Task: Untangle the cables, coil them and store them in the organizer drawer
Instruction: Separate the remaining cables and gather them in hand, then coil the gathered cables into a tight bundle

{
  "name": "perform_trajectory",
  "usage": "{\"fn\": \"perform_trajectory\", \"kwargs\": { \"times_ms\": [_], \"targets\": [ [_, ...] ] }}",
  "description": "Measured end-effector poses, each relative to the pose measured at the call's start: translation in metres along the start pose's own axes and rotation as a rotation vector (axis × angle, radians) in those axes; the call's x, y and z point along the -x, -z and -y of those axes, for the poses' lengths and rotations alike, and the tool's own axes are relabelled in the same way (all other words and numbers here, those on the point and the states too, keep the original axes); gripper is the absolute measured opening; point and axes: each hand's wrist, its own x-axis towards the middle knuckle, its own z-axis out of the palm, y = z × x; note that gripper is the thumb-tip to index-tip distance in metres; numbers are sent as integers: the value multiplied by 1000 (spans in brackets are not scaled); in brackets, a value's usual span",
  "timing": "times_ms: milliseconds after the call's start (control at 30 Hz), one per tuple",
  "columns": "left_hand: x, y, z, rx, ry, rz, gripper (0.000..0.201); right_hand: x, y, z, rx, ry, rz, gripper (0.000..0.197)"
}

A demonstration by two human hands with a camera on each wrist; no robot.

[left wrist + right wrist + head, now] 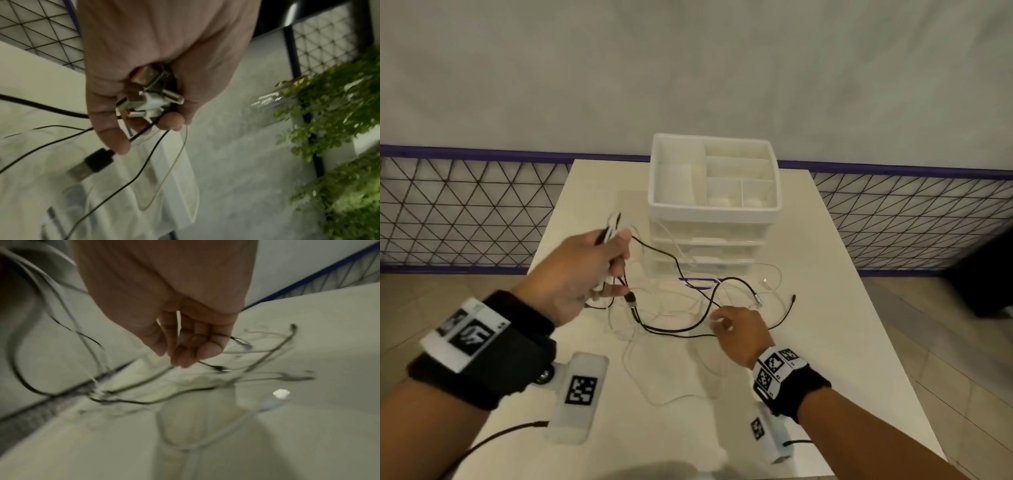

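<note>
Several black and white cables lie tangled on the white table [825,342] in front of a white organizer [714,208], whose top tray is divided and whose drawers are stacked below. My left hand [599,263] is raised and grips a bunch of cable plugs [152,100]. Black and white strands trail down from it, and a black USB plug [92,164] dangles below. My right hand [719,322] is low over the tangle and seems to pinch a white cable [671,399] beside a black cable [674,330]. The right wrist view is blurred.
Loose cable ends lie right of the tangle: a silver plug [758,299], a black tip [793,297] and a small white connector [280,393]. A mesh fence [465,212] runs behind the table. A plant [339,113] shows in the left wrist view.
</note>
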Motion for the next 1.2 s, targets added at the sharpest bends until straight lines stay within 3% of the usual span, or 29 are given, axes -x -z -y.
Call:
{"fn": "perform_trajectory", "kwargs": {
  "times_ms": [100,200,367,467,533,667,767,833,933,1033,1067,1133,1200],
  "targets": [
    [12,14,-26,84,-57,67,25,-15,-2,-33,161,-171,50,40],
    [25,16,-51,80,-152,111,22,-22,-8,-41,236,-194,63,45],
    [35,24,-78,159,-299,27,20,-26,-23,-36,398,-193,-15,25],
    [29,31,-73,182,-271,-26,21,-25,-19,-27,472,-132,-1,23],
    [21,34,-60,155,-219,-72,19,-25,-5,-17,396,-67,-39,20],
    [5,38,-31,187,-58,-127,16,-20,38,4,-24,191,-157,5],
    [0,33,-20,280,29,-96,11,-5,64,21,-275,330,-168,14],
    [-1,26,-18,320,53,-56,9,1,72,25,-368,345,-129,18],
    [0,16,-21,373,55,1,10,1,71,21,-403,216,-60,20],
    [4,10,-28,447,53,35,13,-8,47,3,12,-12,131,9],
    [6,8,-29,459,46,48,13,-10,35,-5,170,-109,144,15],
    [10,6,-31,444,26,76,13,-12,12,-21,332,-285,67,33],
    [14,8,-31,383,17,78,15,-13,0,-34,298,-400,-41,45]
  ]
}}
